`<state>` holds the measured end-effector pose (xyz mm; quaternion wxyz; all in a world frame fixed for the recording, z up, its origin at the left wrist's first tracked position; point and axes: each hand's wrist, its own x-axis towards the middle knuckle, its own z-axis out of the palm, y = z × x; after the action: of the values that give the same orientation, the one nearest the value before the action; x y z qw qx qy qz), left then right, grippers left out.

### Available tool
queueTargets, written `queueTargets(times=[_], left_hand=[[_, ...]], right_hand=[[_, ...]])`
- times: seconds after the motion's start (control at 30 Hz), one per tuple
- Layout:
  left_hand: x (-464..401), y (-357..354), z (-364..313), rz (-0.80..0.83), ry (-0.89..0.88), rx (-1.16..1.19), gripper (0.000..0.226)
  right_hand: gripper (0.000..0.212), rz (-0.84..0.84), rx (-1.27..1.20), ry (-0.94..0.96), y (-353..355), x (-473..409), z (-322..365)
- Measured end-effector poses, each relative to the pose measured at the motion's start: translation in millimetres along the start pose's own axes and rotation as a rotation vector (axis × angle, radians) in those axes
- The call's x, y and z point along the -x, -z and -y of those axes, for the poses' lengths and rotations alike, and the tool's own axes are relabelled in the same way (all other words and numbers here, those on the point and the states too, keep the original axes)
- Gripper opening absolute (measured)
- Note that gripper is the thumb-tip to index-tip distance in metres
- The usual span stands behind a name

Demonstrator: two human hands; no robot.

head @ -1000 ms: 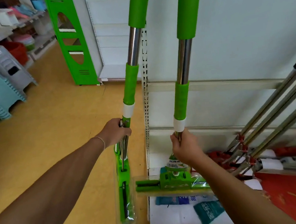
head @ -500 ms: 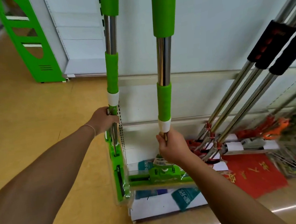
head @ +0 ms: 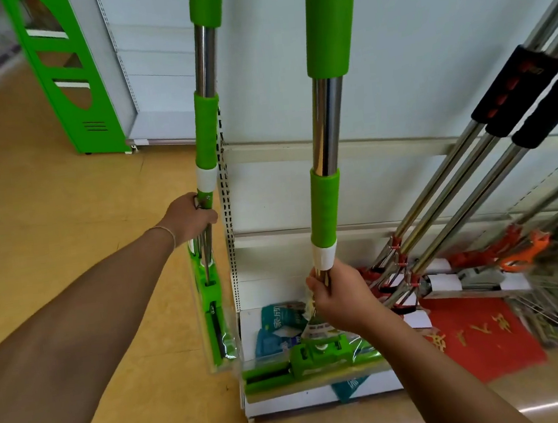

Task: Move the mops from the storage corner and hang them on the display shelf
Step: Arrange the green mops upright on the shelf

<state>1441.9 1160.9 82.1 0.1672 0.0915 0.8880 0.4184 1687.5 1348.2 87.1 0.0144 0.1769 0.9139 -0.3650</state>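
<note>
Two green mops held upright, one per hand, right in front of the display shelf (head: 404, 170). Left hand (head: 187, 217) wrapped round the left mop (head: 209, 122) just under its white collar, fingers curled tight on the shaft, head hanging edge-on over the yellow floor (head: 66, 233) off the shelf's left end. Right hand (head: 341, 296) gripping the right mop (head: 326, 120) below its white collar too, head sideways above the shelf's bottom board. Black-gripped steel mops (head: 468, 191) leaning against the shelf further right, red mat (head: 480, 338) at their feet.
</note>
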Motion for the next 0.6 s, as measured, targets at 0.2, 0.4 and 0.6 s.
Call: queueTargets(times=[0.2, 0.4, 0.6], left_hand=[[7.3, -10.0, -1.6, -0.017, 0.02, 0.037, 0.014], [8.3, -18.8, -6.6, -0.004, 0.053, 0.077, 0.01], [8.3, -20.2, -12.6, -0.028, 0.058, 0.072, 0.012]], right_hand=[[0.009, -0.027, -0.019, 0.033, -7.5, 16.2, 4.4], [0.005, -0.029, -0.027, 0.045, -5.0, 28.5, -0.2], [0.009, -0.044, 0.003, 0.027, 4.5, 24.7, -7.4]])
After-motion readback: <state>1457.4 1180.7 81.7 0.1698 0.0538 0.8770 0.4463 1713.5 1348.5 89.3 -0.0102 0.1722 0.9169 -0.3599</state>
